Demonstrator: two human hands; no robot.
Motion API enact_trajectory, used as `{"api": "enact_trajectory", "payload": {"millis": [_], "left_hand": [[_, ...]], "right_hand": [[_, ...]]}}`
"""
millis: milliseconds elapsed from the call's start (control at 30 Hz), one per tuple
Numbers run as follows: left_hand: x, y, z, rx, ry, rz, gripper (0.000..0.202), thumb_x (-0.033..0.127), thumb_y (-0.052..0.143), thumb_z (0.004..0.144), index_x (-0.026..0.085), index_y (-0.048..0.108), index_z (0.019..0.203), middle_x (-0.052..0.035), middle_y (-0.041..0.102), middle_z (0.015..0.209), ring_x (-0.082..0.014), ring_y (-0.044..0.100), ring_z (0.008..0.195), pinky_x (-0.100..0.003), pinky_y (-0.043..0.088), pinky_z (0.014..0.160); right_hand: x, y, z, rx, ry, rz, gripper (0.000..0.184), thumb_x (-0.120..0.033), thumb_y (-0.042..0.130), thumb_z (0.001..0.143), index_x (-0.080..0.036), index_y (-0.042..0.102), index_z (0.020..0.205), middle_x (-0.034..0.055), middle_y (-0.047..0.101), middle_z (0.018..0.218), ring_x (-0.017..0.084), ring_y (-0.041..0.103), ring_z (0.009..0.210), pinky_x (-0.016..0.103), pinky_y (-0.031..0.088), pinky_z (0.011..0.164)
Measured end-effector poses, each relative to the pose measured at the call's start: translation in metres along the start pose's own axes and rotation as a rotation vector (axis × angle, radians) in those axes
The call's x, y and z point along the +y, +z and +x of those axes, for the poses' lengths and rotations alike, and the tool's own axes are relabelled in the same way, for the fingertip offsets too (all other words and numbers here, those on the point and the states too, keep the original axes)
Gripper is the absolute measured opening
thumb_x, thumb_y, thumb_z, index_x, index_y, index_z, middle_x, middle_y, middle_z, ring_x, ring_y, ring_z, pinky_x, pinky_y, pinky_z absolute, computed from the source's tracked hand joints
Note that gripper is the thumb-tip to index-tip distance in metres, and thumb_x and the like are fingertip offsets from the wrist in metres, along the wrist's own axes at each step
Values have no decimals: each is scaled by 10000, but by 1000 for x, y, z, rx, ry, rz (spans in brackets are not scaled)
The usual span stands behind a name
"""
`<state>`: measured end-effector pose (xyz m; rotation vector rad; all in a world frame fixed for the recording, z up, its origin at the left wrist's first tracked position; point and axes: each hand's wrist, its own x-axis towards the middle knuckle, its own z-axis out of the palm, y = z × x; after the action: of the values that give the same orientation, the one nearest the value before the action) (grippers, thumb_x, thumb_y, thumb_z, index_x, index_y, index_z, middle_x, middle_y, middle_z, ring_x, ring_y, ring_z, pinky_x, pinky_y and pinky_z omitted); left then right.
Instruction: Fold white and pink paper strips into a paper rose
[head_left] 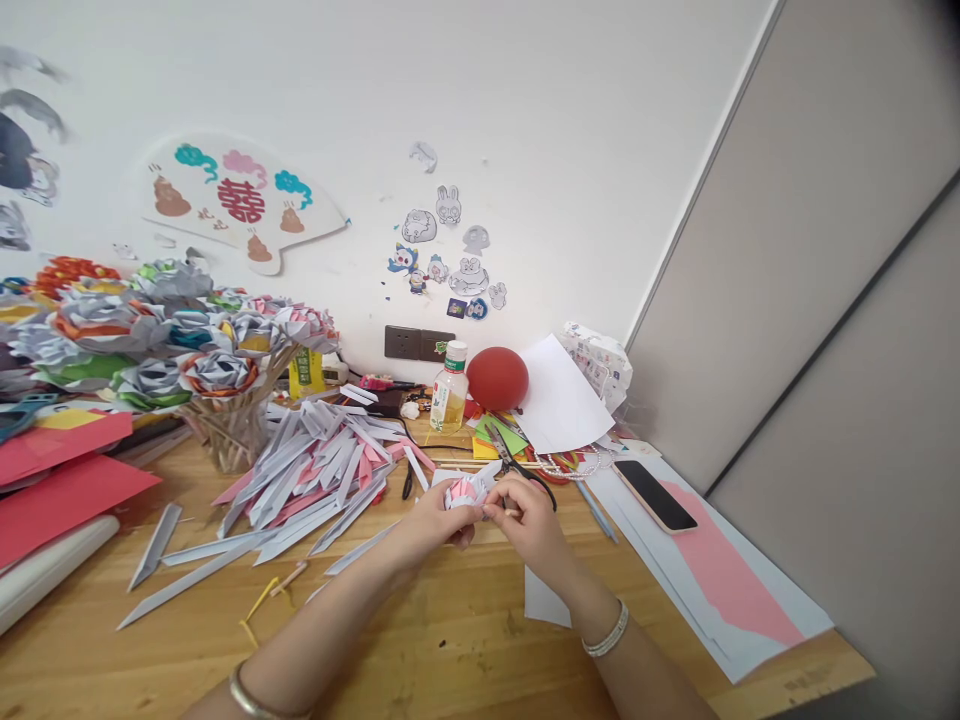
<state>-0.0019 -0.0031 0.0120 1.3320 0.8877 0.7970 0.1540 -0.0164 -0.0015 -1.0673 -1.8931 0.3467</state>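
A small pink and white folded-paper flower point(465, 491) is held up over the middle of the table. My left hand point(441, 517) is closed around its left and lower side. On its right edge, my right hand point(525, 510) pinches a bit of the paper between thumb and fingers. A short pale stick end seems to show under the right fingers, though mostly hidden. Just behind the hands lie black-handled scissors point(517, 462). To the left is a heap of folded white and pink paper strips point(322, 460).
Finished paper flowers point(221, 372) stand in a clear vase point(229, 435) at the left, near red paper point(67, 500). A bottle point(449, 390) and a red balloon point(498, 379) are at the back. A phone point(655, 495) rests on paper sheets point(720, 600) at the right.
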Motion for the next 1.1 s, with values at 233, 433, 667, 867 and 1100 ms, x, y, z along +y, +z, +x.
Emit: {"api": "enact_trajectory", "payload": {"millis": [233, 433, 667, 867, 1100], "left_hand": [[-2, -1, 1, -7, -5, -24, 224, 312, 604, 630, 164, 470, 731, 62, 498, 457, -84, 439, 426, -192, 282, 452], [-5, -2, 1, -69, 33, -159, 244, 301, 592, 668, 163, 448, 809, 53, 509, 504, -84, 447, 452, -210, 340, 487], [-1, -4, -3, -76, 52, -189, 274, 302, 657, 630, 168, 479, 791, 35, 525, 639, -91, 488, 569, -232, 403, 588], [-3, -5, 0, -111, 91, -288, 245, 279, 620, 660, 170, 498, 842, 29, 527, 649, -96, 491, 588, -233, 398, 580], [-5, 0, 0, -118, 73, -337, 254, 259, 603, 676, 178, 476, 881, 35, 519, 652, -81, 483, 563, -222, 390, 558]], "right_hand": [[1, -1, 3, -32, 85, 106, 100, -256, 564, 749, -180, 573, 684, -28, 486, 630, 83, 337, 492, 208, 298, 466], [-2, -2, 2, -1, 104, 186, 73, -246, 584, 727, -178, 559, 725, -36, 484, 647, 68, 311, 474, 204, 287, 463], [-2, -5, 2, 92, 73, 210, 97, -254, 598, 707, -180, 549, 747, -20, 492, 711, 58, 308, 470, 196, 284, 437], [2, -4, 1, 72, 112, 262, 223, -273, 606, 704, -208, 535, 905, -31, 459, 714, 60, 312, 466, 190, 279, 423], [0, 0, -1, 63, 87, 187, 236, -238, 610, 704, -212, 539, 927, -33, 444, 686, 72, 311, 490, 191, 284, 442]]}}
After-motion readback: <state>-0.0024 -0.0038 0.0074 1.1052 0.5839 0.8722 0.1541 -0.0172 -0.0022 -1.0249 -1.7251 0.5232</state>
